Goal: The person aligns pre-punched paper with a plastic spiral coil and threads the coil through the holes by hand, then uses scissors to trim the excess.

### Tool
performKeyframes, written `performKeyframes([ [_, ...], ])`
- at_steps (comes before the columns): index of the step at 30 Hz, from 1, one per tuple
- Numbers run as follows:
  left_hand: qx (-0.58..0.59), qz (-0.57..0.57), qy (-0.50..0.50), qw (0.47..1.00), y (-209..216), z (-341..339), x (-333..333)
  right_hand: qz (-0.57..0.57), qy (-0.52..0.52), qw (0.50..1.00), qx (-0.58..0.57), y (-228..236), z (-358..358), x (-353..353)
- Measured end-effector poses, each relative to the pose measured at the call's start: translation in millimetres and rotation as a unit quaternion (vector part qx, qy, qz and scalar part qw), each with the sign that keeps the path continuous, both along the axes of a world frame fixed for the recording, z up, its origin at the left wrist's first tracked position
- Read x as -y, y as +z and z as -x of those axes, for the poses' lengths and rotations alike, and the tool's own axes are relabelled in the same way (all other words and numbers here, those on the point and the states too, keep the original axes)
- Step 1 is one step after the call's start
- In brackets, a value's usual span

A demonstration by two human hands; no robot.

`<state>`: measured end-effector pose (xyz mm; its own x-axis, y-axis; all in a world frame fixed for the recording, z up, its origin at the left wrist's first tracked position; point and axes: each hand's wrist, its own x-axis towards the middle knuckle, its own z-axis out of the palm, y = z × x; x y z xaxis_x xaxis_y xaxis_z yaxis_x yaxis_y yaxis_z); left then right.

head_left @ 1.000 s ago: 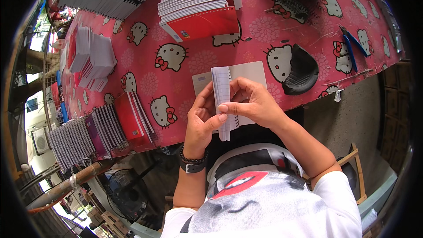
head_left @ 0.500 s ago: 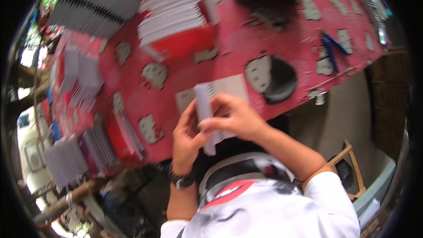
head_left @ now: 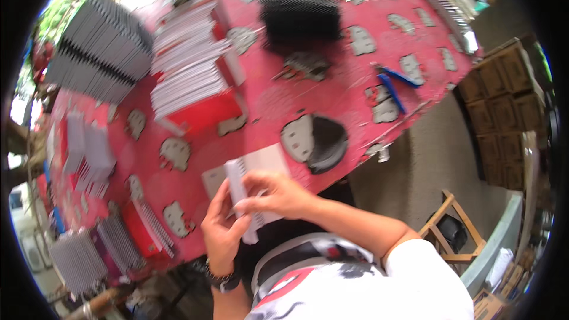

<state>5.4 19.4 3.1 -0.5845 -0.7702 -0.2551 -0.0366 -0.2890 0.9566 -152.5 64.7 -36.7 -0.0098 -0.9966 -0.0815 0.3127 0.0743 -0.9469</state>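
A small notebook with a wire spine lies opened at the table's near edge, its pale cover spread on the tabletop. Its white block of pages stands up on edge between my hands. My left hand closes round the pages' left side, thumb toward the spine. From the right, my right hand pinches the same pages, with thumb and fingers curled near the wire coils. Just beyond, to the right, sits a dark round dish.
On the pink patterned table stand grey spiral-bound stacks, red-and-white booklets and a black stack of coils. Blue-handled pliers lie near the right edge. More bound notebooks line the near left. Right, a wooden frame stands on the floor.
The view has swung, so table and hands sit lower and farther left in the picture. Both hands keep their hold on the notebook, with little change in their grip.
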Motion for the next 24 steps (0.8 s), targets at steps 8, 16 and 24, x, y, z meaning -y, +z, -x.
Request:
performKeyframes([
  [8, -0.029, -0.022, -0.021, 0.999, -8, 0, 5, -0.059, -0.013, 0.994, 0.094, -3, -2, 0],
  [16, -0.050, -0.043, -0.017, 0.998, -6, 0, 3, -0.044, -0.027, 0.996, 0.072, -5, -2, -1],
  [24, -0.047, -0.049, -0.005, 0.998, -7, 2, 2, -0.050, -0.029, 0.996, 0.065, -2, -1, -1],
])
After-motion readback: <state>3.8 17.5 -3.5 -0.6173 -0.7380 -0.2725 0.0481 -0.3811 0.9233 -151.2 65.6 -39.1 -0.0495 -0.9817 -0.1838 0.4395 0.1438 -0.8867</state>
